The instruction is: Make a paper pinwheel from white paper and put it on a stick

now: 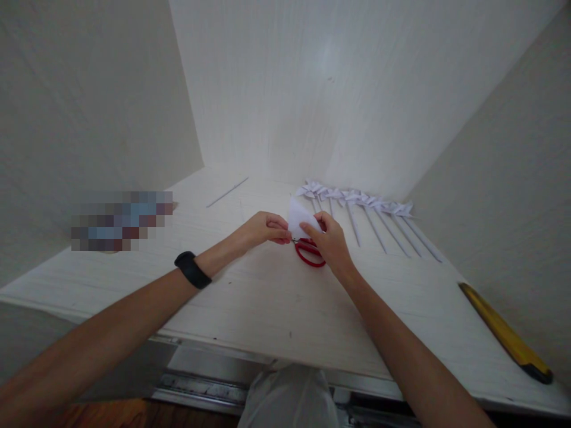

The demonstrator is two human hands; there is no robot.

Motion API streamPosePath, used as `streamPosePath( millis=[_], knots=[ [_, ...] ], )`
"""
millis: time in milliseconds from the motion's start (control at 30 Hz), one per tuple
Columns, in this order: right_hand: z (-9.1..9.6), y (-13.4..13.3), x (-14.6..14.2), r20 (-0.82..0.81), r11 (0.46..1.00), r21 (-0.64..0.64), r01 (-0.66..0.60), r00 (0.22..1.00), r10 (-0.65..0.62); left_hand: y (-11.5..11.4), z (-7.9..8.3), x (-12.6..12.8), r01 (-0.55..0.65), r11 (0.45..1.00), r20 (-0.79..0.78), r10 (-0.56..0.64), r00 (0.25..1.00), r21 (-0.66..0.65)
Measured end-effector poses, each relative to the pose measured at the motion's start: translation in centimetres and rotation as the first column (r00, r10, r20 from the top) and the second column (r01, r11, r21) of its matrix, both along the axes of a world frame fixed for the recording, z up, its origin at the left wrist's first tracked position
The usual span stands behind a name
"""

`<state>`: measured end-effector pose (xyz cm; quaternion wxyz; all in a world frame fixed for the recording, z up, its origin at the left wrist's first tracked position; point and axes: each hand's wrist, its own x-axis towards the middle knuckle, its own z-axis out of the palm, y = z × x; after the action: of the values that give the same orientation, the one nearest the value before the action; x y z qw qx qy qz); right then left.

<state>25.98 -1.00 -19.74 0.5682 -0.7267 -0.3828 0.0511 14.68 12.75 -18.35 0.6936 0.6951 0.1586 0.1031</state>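
Observation:
A small piece of white paper (300, 215) is held up over the middle of the white table. My right hand (331, 238) is closed on its right side, thumb in front. At the paper's lower left edge, my left hand (273, 228) pinches with fingers together; its fingertips touch the corner there. Beneath the paper and my right hand lies a pair of scissors with red handles (311, 260), its blades mostly hidden. Behind my right hand, several white paper pinwheels (354, 197) on rolled paper sticks lie in a row.
A single thin paper stick (227, 192) rests at the back left of the table (250, 297). A pixelated item (122, 223) sits by the left wall. Along the right edge lies a yellow tool with a black end (504, 330). Walls enclose the back and both sides.

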Motion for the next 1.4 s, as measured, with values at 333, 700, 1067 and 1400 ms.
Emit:
streamPosePath(
  millis=[333,700,1067,1400],
  knots=[
    [0.3,0.0,-0.1,0.017,0.999,0.011,0.046,0.999,-0.046,0.0,0.3,-0.1,0.010,1.000,-0.006,-0.010,1.000,0.023],
    [0.3,-0.1,-0.1,0.035,0.999,0.005,0.045,0.998,-0.046,-0.2,0.7,-0.2,-0.006,0.999,-0.052,0.008,0.999,0.033],
    [0.0,0.1,0.5,-0.039,0.999,0.025,-0.043,0.998,0.044,0.4,-0.3,0.2,-0.008,0.997,-0.019,0.009,1.000,0.074],
    [-0.4,-0.1,1.3,0.022,0.971,-0.136,-0.195,0.980,0.200,0.4,-0.4,0.4,-0.009,0.993,-0.039,0.014,0.999,0.118]
  ],
)
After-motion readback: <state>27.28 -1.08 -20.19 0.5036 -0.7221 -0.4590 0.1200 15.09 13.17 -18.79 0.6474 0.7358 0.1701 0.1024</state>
